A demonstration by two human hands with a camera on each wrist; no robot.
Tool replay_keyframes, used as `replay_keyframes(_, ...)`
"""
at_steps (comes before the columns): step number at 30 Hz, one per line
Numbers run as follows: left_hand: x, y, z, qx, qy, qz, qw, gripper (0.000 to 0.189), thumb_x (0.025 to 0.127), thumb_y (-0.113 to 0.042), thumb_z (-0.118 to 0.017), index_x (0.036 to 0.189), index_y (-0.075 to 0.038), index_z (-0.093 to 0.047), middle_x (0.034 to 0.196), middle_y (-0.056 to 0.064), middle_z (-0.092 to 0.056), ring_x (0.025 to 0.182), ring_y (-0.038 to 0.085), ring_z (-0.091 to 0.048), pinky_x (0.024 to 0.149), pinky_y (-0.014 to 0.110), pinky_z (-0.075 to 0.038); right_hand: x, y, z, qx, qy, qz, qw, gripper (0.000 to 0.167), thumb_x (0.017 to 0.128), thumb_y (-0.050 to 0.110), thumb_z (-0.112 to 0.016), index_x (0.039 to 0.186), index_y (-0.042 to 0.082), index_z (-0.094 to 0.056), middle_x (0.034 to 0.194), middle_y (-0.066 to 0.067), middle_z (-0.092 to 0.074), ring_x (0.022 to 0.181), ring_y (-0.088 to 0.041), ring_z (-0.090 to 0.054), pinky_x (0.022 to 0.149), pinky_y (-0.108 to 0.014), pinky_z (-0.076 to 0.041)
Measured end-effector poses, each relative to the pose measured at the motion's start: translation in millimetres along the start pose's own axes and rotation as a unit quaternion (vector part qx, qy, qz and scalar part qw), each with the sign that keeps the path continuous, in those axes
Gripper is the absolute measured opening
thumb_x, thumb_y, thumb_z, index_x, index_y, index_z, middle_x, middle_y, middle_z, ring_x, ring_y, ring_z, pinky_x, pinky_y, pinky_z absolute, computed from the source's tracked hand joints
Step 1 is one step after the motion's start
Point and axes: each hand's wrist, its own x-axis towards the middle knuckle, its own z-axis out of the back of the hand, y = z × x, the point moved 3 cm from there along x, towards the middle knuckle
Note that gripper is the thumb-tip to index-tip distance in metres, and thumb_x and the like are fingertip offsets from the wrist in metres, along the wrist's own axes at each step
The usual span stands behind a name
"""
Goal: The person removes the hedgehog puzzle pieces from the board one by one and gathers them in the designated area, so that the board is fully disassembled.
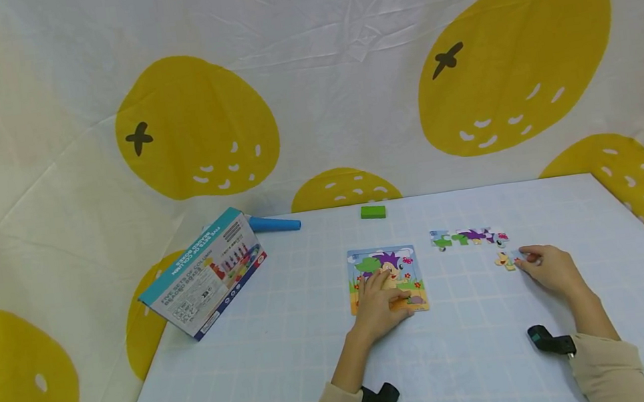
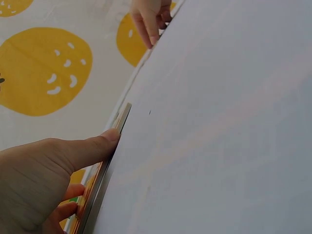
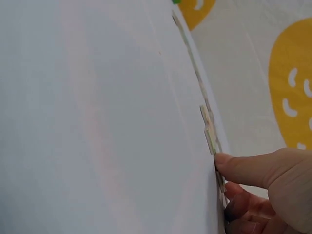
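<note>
A square picture puzzle (image 1: 415, 263) with a purple-haired cartoon figure lies flat on the table. My left hand (image 1: 379, 308) rests on its lower left part, fingers laid over the picture and thumb at the near edge. The left wrist view shows that thumb (image 2: 100, 146) against the puzzle board's rim (image 2: 126, 117). To the right, my right hand (image 1: 553, 268) pinches a small puzzle piece (image 3: 221, 182) between thumb and fingers, partly hidden by them. Just left of those fingertips lies a pair of yellowish pieces (image 1: 504, 262). A row of joined pieces (image 1: 471, 236) lies beyond them.
A cardboard box (image 1: 204, 276) with a teal edge stands tilted at the table's left, with a blue cone-shaped thing (image 1: 275, 224) behind it. A green block (image 1: 373, 212) sits by the far edge. Behind the table hangs a white cloth (image 1: 340, 105) with yellow fruit prints.
</note>
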Motion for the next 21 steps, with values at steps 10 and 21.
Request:
replay_keyframes(10,-0.9,-0.5,1.7,-0.002,0.007,-0.006,1.0,0.03,0.081,-0.04,-0.072,0.108,-0.026,-0.072,0.144,0.009,-0.043,0.137,0.028,-0.031,0.11,0.06,-0.017,-3.8,1.9,-0.5,0.003,-0.008,-0.004,1.0,0.045,0.089,0.015,-0.061,0.117,-0.018,-0.051,0.087,-0.025,-0.06,0.072,-0.029,-0.051,0.061,-0.036,-0.04)
replay_keyframes(21,-3.7,-3.6,5.8,0.04,0.014,0.017,0.999,0.03,0.082,-0.041,-0.07,0.112,-0.034,-0.07,0.144,0.013,-0.038,0.135,0.034,-0.027,0.103,0.072,-0.011,-12.7,17.5,-3.1,0.028,-0.11,0.025,0.9932,0.049,0.088,0.009,-0.061,0.124,-0.02,-0.045,0.092,-0.031,-0.055,0.071,-0.033,-0.055,0.058,-0.036,-0.043)
